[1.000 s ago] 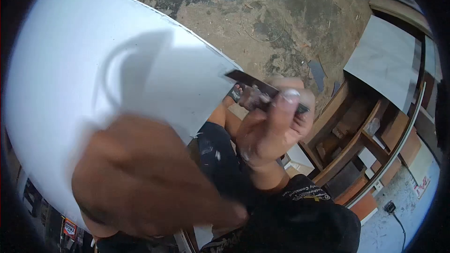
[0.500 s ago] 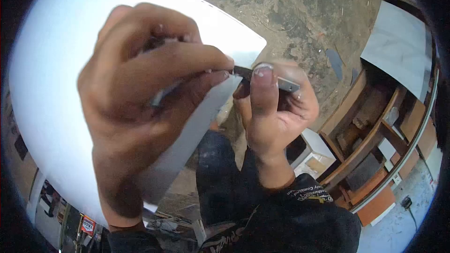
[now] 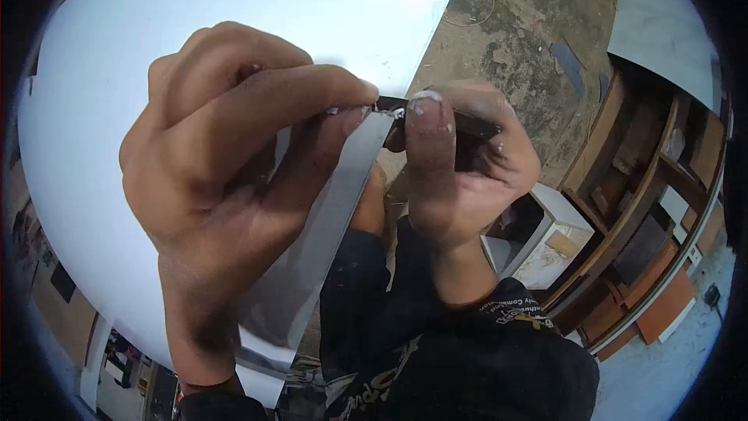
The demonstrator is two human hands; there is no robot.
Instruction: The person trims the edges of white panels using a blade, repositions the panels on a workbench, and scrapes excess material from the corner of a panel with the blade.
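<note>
My left hand (image 3: 234, 140) is closed above the white tabletop, its thumb and forefinger pinched at the end of a thin dark metal strip (image 3: 475, 125). My right hand (image 3: 467, 156) grips the same strip between thumb and bent fingers, and the strip's other end sticks out past the thumb. White residue marks my fingertips and the spot where the hands meet. Just below that spot runs the pale edge (image 3: 343, 179) of the white tabletop (image 3: 257, 0). What lies inside my left fingers is mostly hidden.
To the right lies a wooden frame with compartments (image 3: 623, 164) holding board offcuts, with a white box (image 3: 553, 242) beside it. A pale panel (image 3: 662, 23) rests at the upper right. Grey scraps (image 3: 567, 66) lie on the stained floor (image 3: 522, 8).
The view has shifted, so the tabletop's corner sits higher. My right hand has turned the strip slightly, and its shiny face with a hole no longer shows. Both hands stay close together.
</note>
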